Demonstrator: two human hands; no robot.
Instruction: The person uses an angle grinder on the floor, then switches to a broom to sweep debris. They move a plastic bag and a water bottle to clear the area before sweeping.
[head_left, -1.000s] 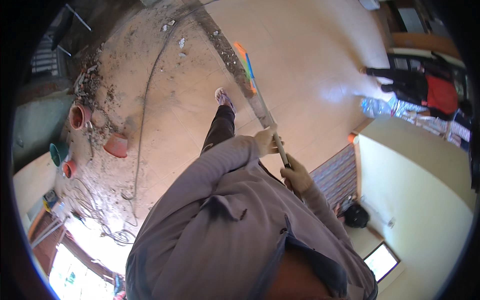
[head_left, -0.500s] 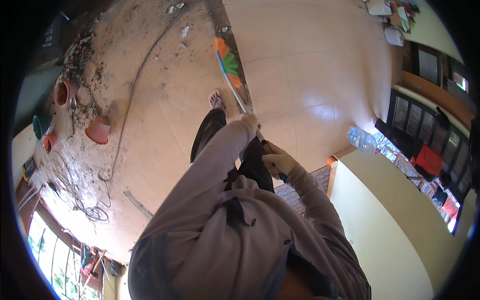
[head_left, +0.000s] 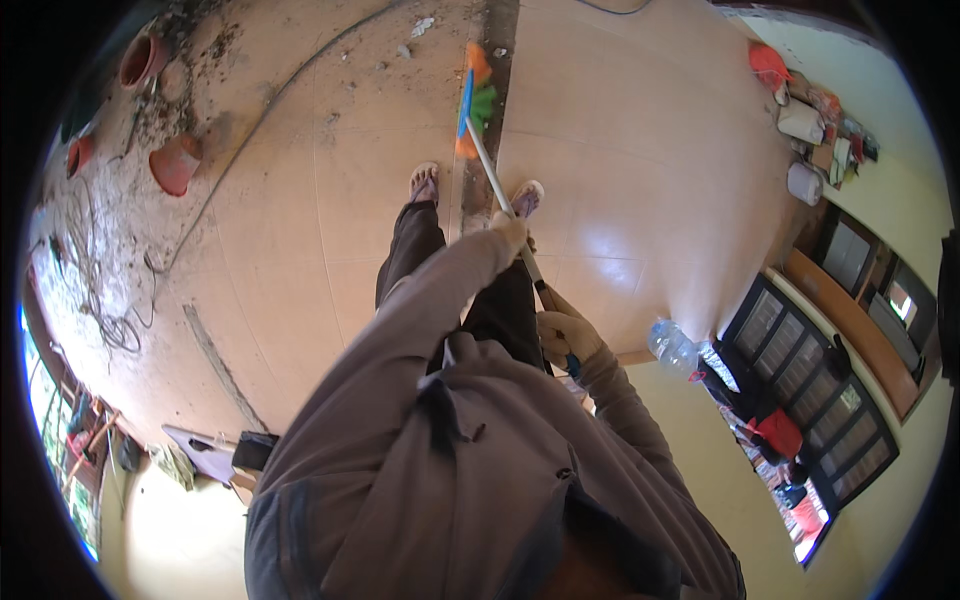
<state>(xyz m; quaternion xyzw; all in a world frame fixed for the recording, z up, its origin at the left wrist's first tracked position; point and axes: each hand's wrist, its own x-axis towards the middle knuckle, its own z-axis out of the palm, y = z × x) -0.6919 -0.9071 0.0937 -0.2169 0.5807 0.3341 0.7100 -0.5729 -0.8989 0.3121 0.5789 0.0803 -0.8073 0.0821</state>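
Observation:
A broom [head_left: 490,175] reaches away from my body, its pale handle slanting up to a blue head with orange and green bristles. The bristles rest on or just above the floor by a dark strip [head_left: 497,70]. My left hand [head_left: 511,233], pale and apparently gloved, is closed around the middle of the handle. Nearer my body, my right hand [head_left: 567,336] grips the handle close to its end. The handle's tip, partly blue, shows just below that hand. My two sandalled feet stand on either side of the dark strip.
Terracotta pots [head_left: 176,164], dirt and a long cable [head_left: 255,125] lie on the left. White debris [head_left: 423,27] sits ahead. At the right are a large clear plastic bottle [head_left: 673,346], a barred door [head_left: 810,385] and a person in red [head_left: 777,432] in the doorway. Bags and boxes [head_left: 800,122] line the far-right wall.
My view has swung, so the pots have slid toward the upper left. My right foot has come into sight right of the strip. Both hands keep their hold on the broom.

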